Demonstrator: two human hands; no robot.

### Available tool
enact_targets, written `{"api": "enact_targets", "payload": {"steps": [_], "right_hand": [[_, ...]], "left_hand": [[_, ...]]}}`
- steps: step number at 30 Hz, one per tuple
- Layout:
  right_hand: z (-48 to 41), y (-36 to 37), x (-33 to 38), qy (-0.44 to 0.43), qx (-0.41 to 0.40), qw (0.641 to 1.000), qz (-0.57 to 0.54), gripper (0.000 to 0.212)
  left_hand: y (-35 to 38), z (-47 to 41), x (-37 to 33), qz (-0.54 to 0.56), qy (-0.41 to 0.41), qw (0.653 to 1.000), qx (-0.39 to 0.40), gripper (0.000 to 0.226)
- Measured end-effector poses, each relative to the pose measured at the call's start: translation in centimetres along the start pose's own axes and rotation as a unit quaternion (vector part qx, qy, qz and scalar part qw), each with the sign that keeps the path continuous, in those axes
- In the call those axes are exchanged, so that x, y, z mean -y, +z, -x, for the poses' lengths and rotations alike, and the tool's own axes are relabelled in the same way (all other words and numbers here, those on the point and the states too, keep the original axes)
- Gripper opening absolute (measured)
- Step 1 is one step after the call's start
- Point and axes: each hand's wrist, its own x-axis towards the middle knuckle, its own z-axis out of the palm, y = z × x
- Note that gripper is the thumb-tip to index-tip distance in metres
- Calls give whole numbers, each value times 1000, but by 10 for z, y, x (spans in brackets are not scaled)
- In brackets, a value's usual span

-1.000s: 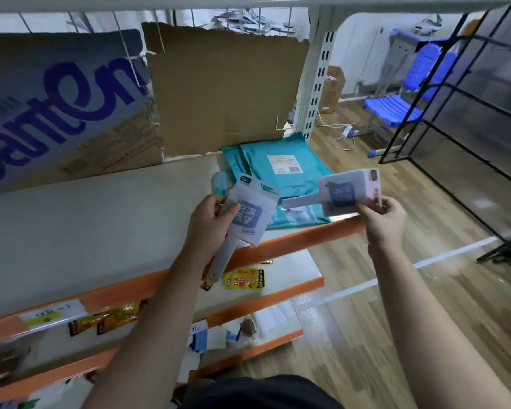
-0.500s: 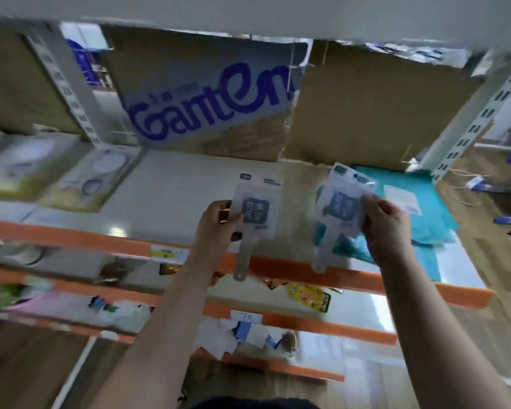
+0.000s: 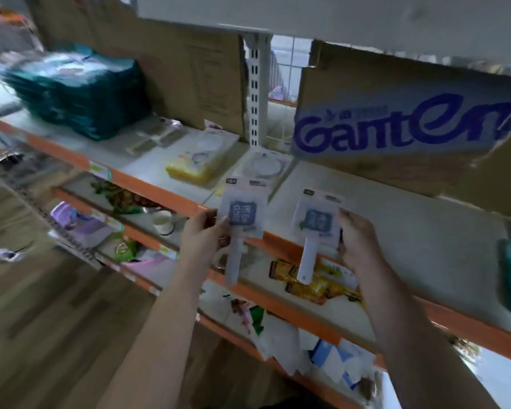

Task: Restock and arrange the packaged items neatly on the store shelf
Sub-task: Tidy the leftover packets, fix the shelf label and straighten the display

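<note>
Left pack (image 3: 242, 212), right pack (image 3: 317, 218), over shelf edge (image 3: 281, 246)

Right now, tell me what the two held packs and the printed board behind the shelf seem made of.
Left pack, gripped by the left hand: matte printed card, white handle below, likely plastic. Right pack, in the right hand: same look. Printed board: dull brown cardboard, judging by its torn, ragged edges.

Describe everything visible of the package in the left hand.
The package is a pale flat pack with a blue square label and a long white handle hanging below. It is upright before the orange shelf edge. The left hand pinches its left edge; the twin package in the right hand does not touch it.
</note>
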Motion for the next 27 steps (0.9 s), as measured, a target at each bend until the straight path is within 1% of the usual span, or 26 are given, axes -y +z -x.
{"api": "enact_targets", "payload": {"steps": [3, 6, 8, 11, 15, 21, 24, 27], "right_hand": [[7, 68, -11, 37, 2, 998, -47, 18], [11, 125, -22, 61, 16, 996, -62, 11], [12, 158, -29, 58, 31, 997, -47, 10], [8, 205, -37, 28, 51, 997, -50, 7], [-8, 265, -43, 13, 59, 998, -24, 8], [-49, 346, -51, -18, 72, 997, -1, 8], [-74, 382, -50, -13, 71, 997, 7, 9], [-96, 407, -48, -18, 58, 998, 27, 10]], "left_hand": [[-62, -28, -14, -19, 8, 1000, -6, 9], [-117, -53, -26, -27, 21, 999, -14, 9], [-149, -69, -32, -30, 25, 999, -28, 8], [-189, -95, -39, -36, 33, 998, -39, 8], [-228, -130, -46, -29, 39, 997, -56, 17], [-276, -194, -61, -35, 41, 997, -51, 20], [-293, -235, -77, -69, 24, 996, -42, 21], [-301, -278, -94, -60, 6, 998, -35, 16]]}}
